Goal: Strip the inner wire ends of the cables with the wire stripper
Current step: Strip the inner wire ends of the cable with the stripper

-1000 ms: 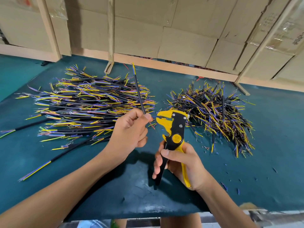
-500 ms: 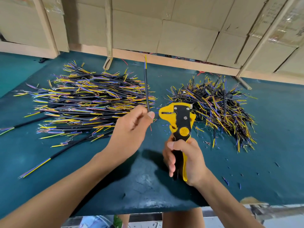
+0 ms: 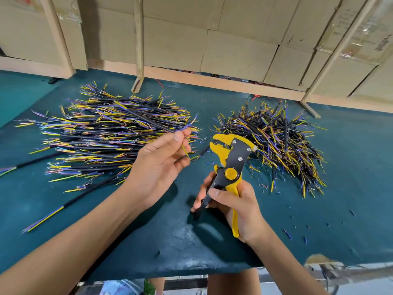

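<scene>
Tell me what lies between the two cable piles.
In the head view, the left hand pinching a cable and the yellow wire stripper in the right hand, over bare green table with insulation scraps.

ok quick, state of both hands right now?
Left hand: pinching a black cable by its inner wire ends.
Right hand: gripping the handles of the wire stripper, no wire in it.

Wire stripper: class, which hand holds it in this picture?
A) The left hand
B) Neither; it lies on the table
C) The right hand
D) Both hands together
C: the right hand grips the handles of the wire stripper, while the left hand pinches a cable beside it.
</scene>
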Action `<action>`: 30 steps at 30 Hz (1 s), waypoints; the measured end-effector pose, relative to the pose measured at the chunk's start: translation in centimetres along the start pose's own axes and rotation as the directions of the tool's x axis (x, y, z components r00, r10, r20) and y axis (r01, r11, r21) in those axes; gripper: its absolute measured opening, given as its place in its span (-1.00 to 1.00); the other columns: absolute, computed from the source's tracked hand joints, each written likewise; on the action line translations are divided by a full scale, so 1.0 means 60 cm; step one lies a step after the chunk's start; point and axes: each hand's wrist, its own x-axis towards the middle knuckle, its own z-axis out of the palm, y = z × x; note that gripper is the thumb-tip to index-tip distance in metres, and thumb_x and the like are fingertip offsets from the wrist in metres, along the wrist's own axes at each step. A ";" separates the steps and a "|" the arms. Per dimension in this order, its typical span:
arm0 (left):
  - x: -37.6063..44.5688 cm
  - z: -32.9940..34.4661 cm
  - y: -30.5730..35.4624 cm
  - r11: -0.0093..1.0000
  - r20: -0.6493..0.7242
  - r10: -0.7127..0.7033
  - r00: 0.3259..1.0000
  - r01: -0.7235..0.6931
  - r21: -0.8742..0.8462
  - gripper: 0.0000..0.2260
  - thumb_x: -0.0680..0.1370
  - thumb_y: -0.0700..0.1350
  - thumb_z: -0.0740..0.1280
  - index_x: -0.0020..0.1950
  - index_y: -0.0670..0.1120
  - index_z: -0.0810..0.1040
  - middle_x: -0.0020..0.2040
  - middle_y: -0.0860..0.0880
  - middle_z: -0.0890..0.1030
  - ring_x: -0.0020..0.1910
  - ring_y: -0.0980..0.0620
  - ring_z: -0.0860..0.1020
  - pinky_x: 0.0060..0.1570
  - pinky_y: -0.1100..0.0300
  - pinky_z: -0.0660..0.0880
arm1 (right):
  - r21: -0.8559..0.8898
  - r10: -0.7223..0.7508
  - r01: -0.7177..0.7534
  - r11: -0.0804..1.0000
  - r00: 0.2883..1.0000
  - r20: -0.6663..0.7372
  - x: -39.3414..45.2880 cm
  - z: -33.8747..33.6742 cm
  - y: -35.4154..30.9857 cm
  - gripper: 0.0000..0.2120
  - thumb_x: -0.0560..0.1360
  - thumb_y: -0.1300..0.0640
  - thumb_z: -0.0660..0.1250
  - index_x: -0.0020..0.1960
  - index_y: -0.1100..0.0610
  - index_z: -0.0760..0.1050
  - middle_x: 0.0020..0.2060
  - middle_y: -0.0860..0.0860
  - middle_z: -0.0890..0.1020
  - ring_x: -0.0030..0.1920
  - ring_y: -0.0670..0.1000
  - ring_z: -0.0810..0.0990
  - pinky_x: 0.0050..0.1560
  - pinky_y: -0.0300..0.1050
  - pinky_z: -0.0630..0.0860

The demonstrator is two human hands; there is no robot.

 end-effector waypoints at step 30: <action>0.008 0.023 -0.025 0.999 -0.027 -0.007 1.000 0.008 0.041 -0.60 0.52 -0.11 0.39 0.19 -0.41 0.55 -0.27 0.02 0.55 -0.30 0.10 0.41 -0.21 0.17 0.28 | -0.070 0.023 -0.023 0.997 1.000 0.005 0.007 -0.001 -0.002 -0.92 0.46 0.21 0.40 -0.05 0.14 0.58 -0.27 0.18 0.60 -0.28 0.24 0.62 -0.13 0.19 0.58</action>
